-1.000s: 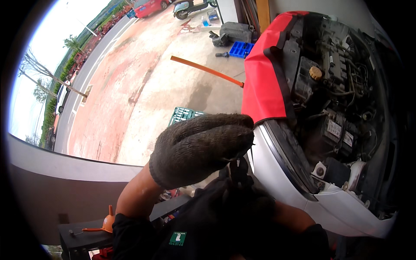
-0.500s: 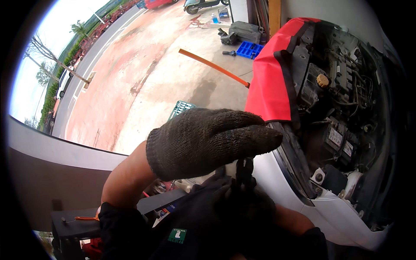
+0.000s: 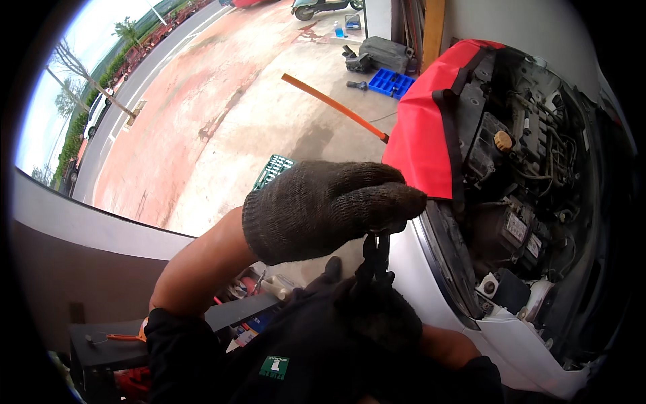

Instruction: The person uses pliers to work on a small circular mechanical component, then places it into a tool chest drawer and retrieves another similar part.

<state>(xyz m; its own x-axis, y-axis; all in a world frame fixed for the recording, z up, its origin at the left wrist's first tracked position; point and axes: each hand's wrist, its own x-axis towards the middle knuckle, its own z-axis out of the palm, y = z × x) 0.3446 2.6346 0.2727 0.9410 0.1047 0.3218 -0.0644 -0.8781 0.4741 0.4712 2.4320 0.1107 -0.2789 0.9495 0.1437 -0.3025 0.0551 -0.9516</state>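
My left hand [image 3: 316,212], in a dark knit glove, is in the centre with fingers pressed together over the tip of a slim dark tool [image 3: 375,252]; whatever is inside the fingers is hidden. My right hand [image 3: 380,313], also dark-gloved and hard to separate from my black clothing, is closed around the tool's lower part, which points upward. Both hands are beside the white fender [image 3: 424,276] of a car with its engine bay [image 3: 518,161] exposed. A red protective cover [image 3: 424,141] drapes over its front.
An orange bar [image 3: 323,101], a green socket set [image 3: 272,172], a blue parts tray [image 3: 390,84] and a black housing [image 3: 383,57] lie on the floor ahead. A dark stand [image 3: 94,343] with an orange tool is at lower left. A road, parked vehicles and a scooter are outside.
My left hand shifted right across the tool, then slightly back left and up. More of the tool and my shoe now show below it. The surroundings shift slightly with my head.
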